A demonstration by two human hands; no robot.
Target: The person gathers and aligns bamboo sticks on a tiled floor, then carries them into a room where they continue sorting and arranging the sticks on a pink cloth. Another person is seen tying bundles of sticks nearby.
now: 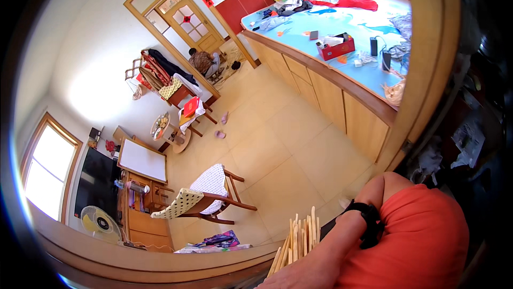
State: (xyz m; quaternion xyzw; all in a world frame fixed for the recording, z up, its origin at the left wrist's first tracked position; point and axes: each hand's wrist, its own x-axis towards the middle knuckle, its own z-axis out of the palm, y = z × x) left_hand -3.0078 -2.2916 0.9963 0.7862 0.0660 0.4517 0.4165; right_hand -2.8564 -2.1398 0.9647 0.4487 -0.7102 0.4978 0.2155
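Observation:
A bare arm (pixel 339 235) of mine, seemingly the right, crosses the lower right beside bright red cloth (pixel 414 241). A black band (pixel 370 224) is strapped round it. Its lower end runs to the bottom edge, where the fingers are hidden. Against the arm's far side stands a bundle of thin pale wooden sticks (pixel 296 241), their tips pointing up. Whether my right hand grips the sticks cannot be made out. My left hand is outside the picture.
Ahead stands a wooden chair with a white seat cover (pixel 211 185). A wooden ledge (pixel 160 262) curves along the bottom. At right is a raised bed (pixel 342 27) holding a red box (pixel 336 48). Another person (pixel 202 62) crouches near the far doorway. Slippers (pixel 220 134) lie on the tiled floor.

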